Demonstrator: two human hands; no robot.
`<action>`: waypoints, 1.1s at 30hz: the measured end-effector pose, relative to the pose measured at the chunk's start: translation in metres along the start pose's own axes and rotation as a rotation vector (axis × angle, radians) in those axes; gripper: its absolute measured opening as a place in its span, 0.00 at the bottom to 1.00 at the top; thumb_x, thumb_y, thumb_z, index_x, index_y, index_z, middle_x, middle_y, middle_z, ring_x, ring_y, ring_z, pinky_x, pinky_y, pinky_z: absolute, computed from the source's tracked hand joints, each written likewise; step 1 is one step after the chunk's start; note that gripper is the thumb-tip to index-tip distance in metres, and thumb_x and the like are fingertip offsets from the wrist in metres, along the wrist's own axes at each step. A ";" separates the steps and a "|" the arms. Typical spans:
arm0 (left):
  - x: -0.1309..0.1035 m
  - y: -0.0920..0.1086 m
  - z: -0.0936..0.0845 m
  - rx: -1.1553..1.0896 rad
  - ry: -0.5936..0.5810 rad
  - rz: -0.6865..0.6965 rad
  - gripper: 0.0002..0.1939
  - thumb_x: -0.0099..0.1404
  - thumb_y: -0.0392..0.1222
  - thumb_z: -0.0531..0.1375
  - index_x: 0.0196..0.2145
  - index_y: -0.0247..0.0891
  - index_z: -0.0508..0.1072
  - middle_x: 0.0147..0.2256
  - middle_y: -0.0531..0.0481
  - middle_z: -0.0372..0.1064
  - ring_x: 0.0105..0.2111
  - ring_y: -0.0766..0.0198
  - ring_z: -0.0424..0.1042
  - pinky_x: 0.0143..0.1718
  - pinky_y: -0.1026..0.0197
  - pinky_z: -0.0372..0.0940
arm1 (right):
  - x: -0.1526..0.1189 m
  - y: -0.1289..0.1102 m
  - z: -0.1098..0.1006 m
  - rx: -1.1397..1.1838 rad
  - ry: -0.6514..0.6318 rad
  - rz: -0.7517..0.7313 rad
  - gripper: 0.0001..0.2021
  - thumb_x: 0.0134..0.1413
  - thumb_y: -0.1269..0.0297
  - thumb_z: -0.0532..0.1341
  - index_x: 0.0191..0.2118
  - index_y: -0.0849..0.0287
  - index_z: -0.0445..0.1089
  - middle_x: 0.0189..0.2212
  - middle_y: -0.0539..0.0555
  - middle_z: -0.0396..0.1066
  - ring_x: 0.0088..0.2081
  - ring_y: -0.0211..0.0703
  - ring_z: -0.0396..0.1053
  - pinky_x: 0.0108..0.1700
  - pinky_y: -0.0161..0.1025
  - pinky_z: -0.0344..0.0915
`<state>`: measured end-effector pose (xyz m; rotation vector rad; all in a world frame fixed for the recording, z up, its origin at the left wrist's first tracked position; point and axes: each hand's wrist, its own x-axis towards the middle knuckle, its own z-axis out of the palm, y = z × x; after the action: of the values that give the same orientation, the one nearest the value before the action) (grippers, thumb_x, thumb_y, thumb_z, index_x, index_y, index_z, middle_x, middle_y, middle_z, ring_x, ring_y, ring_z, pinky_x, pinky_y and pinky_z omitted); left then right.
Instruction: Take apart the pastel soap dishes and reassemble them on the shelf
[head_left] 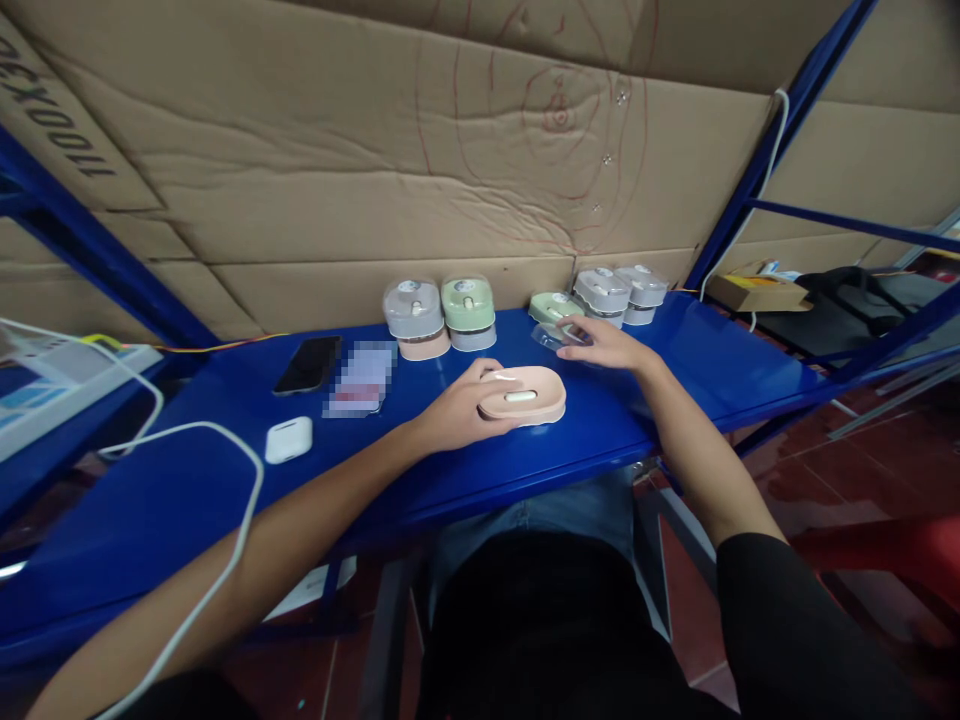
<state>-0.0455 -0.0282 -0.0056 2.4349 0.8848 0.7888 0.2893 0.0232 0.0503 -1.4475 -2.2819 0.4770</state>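
Observation:
My left hand [469, 405] is wrapped round the left end of a pink oval plastic case [551, 385] with a pale, pill-shaped piece in its top. The case is close to the table's front edge. My right hand [606, 343] reaches farther back, thumb and fingers round the edge of a clear plastic cover [546, 338]. Just behind that cover sits a green case [553, 303]. To its right, grey cases [602, 288] stand in stacks, partly hidden by my right hand.
Two more stacks, topped by a grey case [412, 308] and a green case [468, 302], stand before the cardboard wall [315, 200]. A black phone [307, 365], a blurred-out flat item [361, 380] and a white earbud case [289, 440] lie left. A white cable [251, 500] crosses my left arm.

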 end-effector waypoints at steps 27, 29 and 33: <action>0.008 -0.034 -0.023 0.217 0.120 -0.272 0.23 0.72 0.63 0.65 0.47 0.40 0.82 0.59 0.37 0.70 0.66 0.40 0.70 0.72 0.39 0.66 | 0.013 0.037 0.023 -0.212 -0.019 -0.007 0.51 0.51 0.38 0.79 0.75 0.58 0.69 0.66 0.68 0.75 0.66 0.71 0.72 0.69 0.64 0.69; 0.009 -0.033 -0.024 0.211 0.108 -0.285 0.24 0.73 0.64 0.63 0.47 0.40 0.82 0.59 0.37 0.71 0.66 0.39 0.70 0.72 0.39 0.66 | 0.014 0.041 0.024 -0.209 -0.026 -0.003 0.53 0.50 0.36 0.79 0.75 0.59 0.69 0.66 0.69 0.75 0.66 0.73 0.72 0.70 0.64 0.69; 0.009 -0.026 -0.023 0.208 0.160 -0.241 0.24 0.76 0.64 0.60 0.46 0.39 0.80 0.62 0.35 0.71 0.70 0.39 0.67 0.75 0.37 0.61 | 0.017 0.045 0.025 -0.196 -0.026 -0.022 0.53 0.49 0.34 0.79 0.75 0.57 0.69 0.65 0.68 0.75 0.66 0.74 0.72 0.70 0.65 0.69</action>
<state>-0.0657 0.0010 0.0001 2.3998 1.3537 0.8456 0.3057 0.0549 0.0097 -1.5130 -2.4199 0.2729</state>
